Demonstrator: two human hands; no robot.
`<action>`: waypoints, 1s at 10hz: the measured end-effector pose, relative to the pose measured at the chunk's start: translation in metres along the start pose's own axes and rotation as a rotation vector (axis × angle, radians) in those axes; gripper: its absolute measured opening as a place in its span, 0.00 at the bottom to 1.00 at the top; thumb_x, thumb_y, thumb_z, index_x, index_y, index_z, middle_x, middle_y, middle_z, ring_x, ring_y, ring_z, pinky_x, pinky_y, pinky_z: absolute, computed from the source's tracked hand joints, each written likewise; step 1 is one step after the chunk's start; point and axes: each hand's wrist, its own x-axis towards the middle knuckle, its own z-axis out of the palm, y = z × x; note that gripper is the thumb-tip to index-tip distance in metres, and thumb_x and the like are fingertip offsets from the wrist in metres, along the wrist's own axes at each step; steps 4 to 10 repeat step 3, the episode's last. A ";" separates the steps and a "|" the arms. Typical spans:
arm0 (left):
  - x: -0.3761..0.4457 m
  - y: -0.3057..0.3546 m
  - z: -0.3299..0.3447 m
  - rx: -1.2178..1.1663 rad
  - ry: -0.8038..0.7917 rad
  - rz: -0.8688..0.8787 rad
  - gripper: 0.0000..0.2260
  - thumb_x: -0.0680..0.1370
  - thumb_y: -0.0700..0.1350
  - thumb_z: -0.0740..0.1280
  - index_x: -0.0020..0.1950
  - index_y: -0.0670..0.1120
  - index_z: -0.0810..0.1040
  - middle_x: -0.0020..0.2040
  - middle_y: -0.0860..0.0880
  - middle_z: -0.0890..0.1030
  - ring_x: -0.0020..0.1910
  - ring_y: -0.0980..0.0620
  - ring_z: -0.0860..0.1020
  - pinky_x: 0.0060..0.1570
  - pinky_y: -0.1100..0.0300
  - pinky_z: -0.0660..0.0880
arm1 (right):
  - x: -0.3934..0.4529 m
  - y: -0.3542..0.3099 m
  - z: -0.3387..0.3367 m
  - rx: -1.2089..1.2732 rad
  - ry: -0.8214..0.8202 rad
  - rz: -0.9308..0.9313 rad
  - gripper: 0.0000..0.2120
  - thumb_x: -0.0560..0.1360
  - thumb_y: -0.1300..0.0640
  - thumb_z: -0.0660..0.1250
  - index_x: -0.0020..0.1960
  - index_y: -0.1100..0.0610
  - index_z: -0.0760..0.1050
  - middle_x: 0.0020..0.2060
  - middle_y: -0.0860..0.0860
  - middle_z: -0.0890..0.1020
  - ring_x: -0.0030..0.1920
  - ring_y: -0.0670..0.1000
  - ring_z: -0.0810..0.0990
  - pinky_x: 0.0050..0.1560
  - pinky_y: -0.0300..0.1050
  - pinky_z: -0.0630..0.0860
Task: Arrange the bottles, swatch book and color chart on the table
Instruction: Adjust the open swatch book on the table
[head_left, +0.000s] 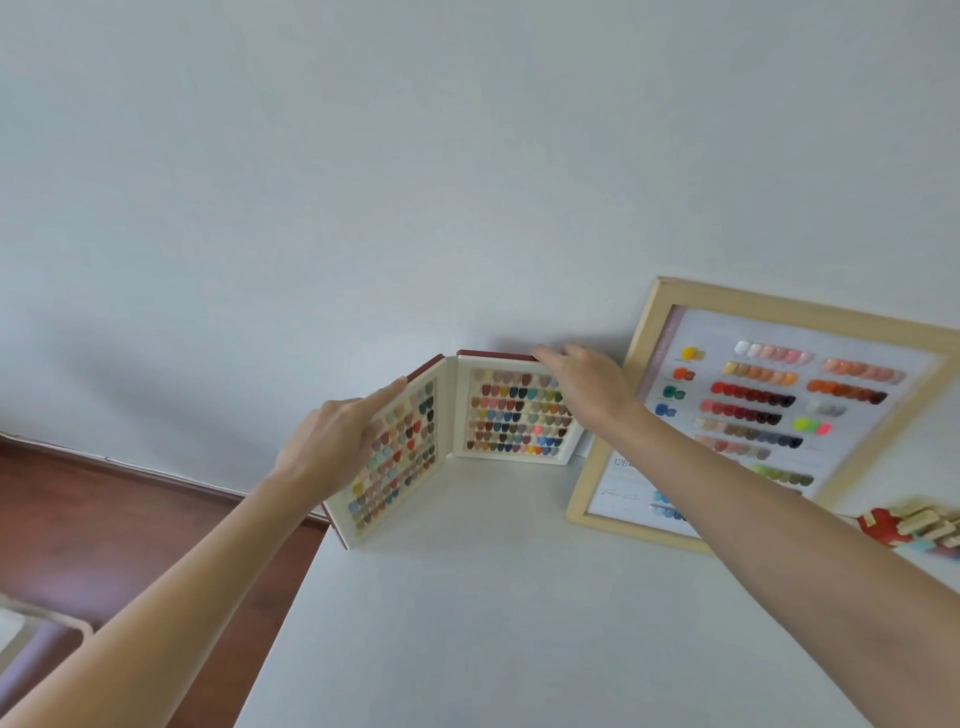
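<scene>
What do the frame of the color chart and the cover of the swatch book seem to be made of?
Frame of the color chart: apparently pale unpainted wood, matte; its light tan tone and flat square edges suggest this, though grain is too blurred to confirm.
Swatch book: stiff board, judging by how it stands open on the table; cream matte inside, dark red outside. Cardboard or plastic, I cannot tell.

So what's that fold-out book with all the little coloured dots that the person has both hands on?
The swatch book stands open and upright on the white table, at its far left corner by the wall, its two panels set at an angle like a screen. Each cream-framed panel holds rows of small nail-shaped colour chips; the outer cover looks dark red. The left hand rests with straight fingers on the left panel, and the right hand lies over the right panel's top edge. The framed color chart stands just to its right.
</scene>
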 end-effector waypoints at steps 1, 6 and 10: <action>-0.001 -0.001 -0.002 0.016 0.008 0.006 0.25 0.81 0.41 0.55 0.75 0.62 0.59 0.53 0.48 0.82 0.40 0.49 0.79 0.32 0.56 0.77 | -0.002 -0.001 -0.002 -0.001 -0.003 0.003 0.16 0.75 0.69 0.59 0.61 0.57 0.71 0.40 0.57 0.78 0.35 0.54 0.73 0.32 0.44 0.67; -0.002 0.010 -0.007 0.038 0.053 0.021 0.25 0.79 0.43 0.61 0.74 0.58 0.62 0.59 0.49 0.80 0.45 0.51 0.78 0.31 0.62 0.71 | -0.008 -0.006 -0.013 0.013 0.062 0.000 0.24 0.72 0.75 0.59 0.65 0.59 0.67 0.49 0.59 0.78 0.48 0.58 0.78 0.40 0.47 0.77; -0.002 0.010 -0.007 0.038 0.053 0.021 0.25 0.79 0.43 0.61 0.74 0.58 0.62 0.59 0.49 0.80 0.45 0.51 0.78 0.31 0.62 0.71 | -0.008 -0.006 -0.013 0.013 0.062 0.000 0.24 0.72 0.75 0.59 0.65 0.59 0.67 0.49 0.59 0.78 0.48 0.58 0.78 0.40 0.47 0.77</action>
